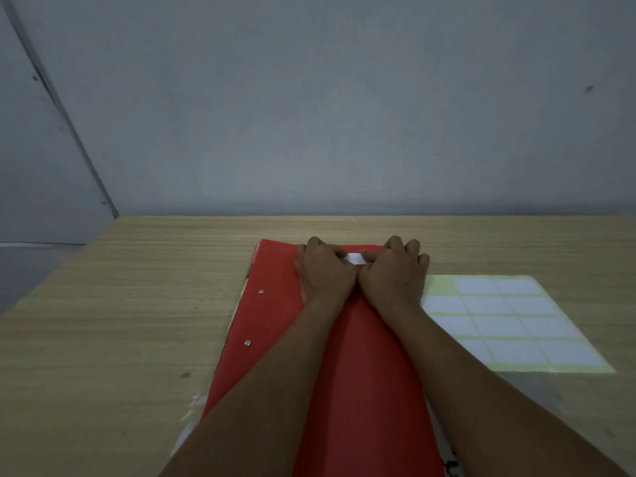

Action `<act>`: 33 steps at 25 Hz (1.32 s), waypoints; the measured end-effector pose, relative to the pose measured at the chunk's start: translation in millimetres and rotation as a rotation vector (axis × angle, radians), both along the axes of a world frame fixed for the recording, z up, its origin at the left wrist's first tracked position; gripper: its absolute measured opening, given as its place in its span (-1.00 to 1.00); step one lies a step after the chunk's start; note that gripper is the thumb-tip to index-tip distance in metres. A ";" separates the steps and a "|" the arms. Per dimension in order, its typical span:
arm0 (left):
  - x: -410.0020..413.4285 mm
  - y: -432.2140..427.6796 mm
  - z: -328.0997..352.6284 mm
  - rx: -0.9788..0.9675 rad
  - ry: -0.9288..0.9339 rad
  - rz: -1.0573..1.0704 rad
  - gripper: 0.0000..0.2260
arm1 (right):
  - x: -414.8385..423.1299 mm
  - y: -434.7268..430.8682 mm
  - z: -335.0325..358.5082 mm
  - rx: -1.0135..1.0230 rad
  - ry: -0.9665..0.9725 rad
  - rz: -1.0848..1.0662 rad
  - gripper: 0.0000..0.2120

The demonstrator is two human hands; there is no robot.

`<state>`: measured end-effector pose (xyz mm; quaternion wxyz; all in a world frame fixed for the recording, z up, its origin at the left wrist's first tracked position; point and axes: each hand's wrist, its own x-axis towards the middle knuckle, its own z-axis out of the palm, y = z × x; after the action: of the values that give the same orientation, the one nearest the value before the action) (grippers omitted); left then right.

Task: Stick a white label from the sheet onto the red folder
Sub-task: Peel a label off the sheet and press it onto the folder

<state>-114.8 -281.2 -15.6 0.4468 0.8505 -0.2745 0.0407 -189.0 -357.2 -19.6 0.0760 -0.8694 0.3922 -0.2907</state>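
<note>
1. The white label (pixel 356 258) lies flat on the red folder (pixel 364 366), close to the folder's far edge and about midway along it. Only a small strip of it shows between our two hands.
2. Our left hand (pixel 323 270) covers the label's left end, fingers curled down and pressing; it grips nothing that we can see. Our right hand (pixel 395 270) does the same on the right end, knuckles up, thumb side touching the left hand.
3. We judge this to be the pressing-down step. To do it well, we should rub from the label's middle out toward each end, keep the pressure even, and finish along the edges and corners so none lifts.
4. The folder itself lies lengthwise on the table (pixel 137 304), reaching from the near edge toward the far edge, and our forearms rest over it, which likely helps hold it steady.
5. The label sheet (pixel 509 325) lies just right of the folder, with its top-left cell looking bare.
</note>
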 end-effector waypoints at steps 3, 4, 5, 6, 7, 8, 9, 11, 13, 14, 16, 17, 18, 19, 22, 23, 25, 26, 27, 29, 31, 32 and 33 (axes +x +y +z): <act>3.3 -1.7 -1.8 0.052 -0.049 -0.010 -0.82 | 1.6 1.2 0.0 -0.001 0.042 0.087 -0.50; 3.2 -1.7 -2.4 0.050 -0.052 -0.014 -0.81 | 1.7 1.2 0.5 0.012 0.019 0.052 -0.52; 2.6 -2.1 -3.1 0.037 -0.048 -0.009 -0.78 | 0.9 1.3 0.9 0.024 -0.010 -0.010 -0.58; 2.4 -2.2 -3.9 0.024 -0.043 0.004 -0.77 | 0.3 1.5 2.0 0.037 -0.033 -0.079 -0.66; 2.0 -2.7 -4.7 0.024 -0.042 0.020 -0.78 | -0.2 1.4 2.0 0.058 -0.048 -0.140 -0.72; 2.2 -2.7 -5.4 0.033 -0.046 0.031 -0.80 | 0.0 1.3 2.5 0.080 -0.061 -0.183 -0.76; 2.5 -2.6 -5.5 0.041 -0.048 0.037 -0.81 | 0.6 0.8 2.2 0.097 -0.075 -0.204 -0.78; 2.8 -1.5 -3.9 0.038 -0.049 0.036 -0.84 | 2.2 -0.2 1.2 0.107 -0.088 -0.216 -0.78; 2.6 0.1 -1.7 0.056 -0.064 0.016 -0.81 | 2.3 -2.8 1.0 0.122 -0.096 -0.223 -0.79; 1.7 -0.1 -1.1 0.079 -0.076 -0.002 -0.78 | 1.5 -4.8 1.1 0.141 -0.104 -0.226 -0.81; 0.6 -0.1 -0.1 0.128 -0.093 -0.030 -0.71 | 0.2 -8.0 2.2 0.193 -0.116 -0.208 -0.83; 0.6 -0.4 0.4 0.146 -0.097 -0.040 -0.69 | -0.3 -9.1 2.6 0.212 -0.112 -0.179 -0.84; 0.7 -0.1 0.4 0.156 -0.101 -0.049 -0.66 | -0.7 -9.8 3.0 0.227 -0.104 -0.140 -0.85; 1.0 0.2 0.6 0.157 -0.099 -0.055 -0.64 | -0.2 -10.2 2.8 0.233 -0.092 -0.099 -0.86; 0.9 0.5 1.0 0.155 -0.089 -0.046 -0.65 | 0.8 -9.9 1.4 0.210 -0.063 -0.077 -0.86; 0.7 0.4 0.5 0.150 -0.084 -0.024 -0.67 | 1.2 -9.2 1.0 0.192 -0.062 -0.108 -0.86; -0.2 0.1 -0.6 0.126 -0.078 0.032 -0.72 | 1.7 -7.9 -0.2 0.149 -0.070 -0.204 -0.85; -0.5 -0.1 -1.3 0.116 -0.082 0.053 -0.73 | 1.9 -7.5 -0.6 0.129 -0.083 -0.244 -0.85; -0.4 -0.1 -1.6 0.108 -0.089 0.060 -0.74 | 2.4 -7.6 -0.9 0.116 -0.095 -0.261 -0.86; 0.5 0.2 -1.6 0.105 -0.111 0.017 -0.74 | 3.4 -7.9 -2.1 0.089 -0.083 -0.207 -0.88; 2.0 0.0 -1.7 0.131 -0.146 -0.055 -0.73 | 4.0 -7.2 -1.7 0.066 -0.072 -0.086 -0.91; 2.5 -0.5 -1.9 0.142 -0.154 -0.066 -0.72 | 3.8 -6.7 -1.0 0.067 -0.077 -0.045 -0.92; 2.3 -0.4 -2.2 0.143 -0.150 -0.051 -0.73 | 3.6 -6.1 -0.5 0.065 -0.078 -0.040 -0.91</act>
<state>-112.5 -281.6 -17.7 0.3640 0.8675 -0.3309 0.0732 -185.5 -363.3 -20.1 0.1134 -0.8466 0.4153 -0.3128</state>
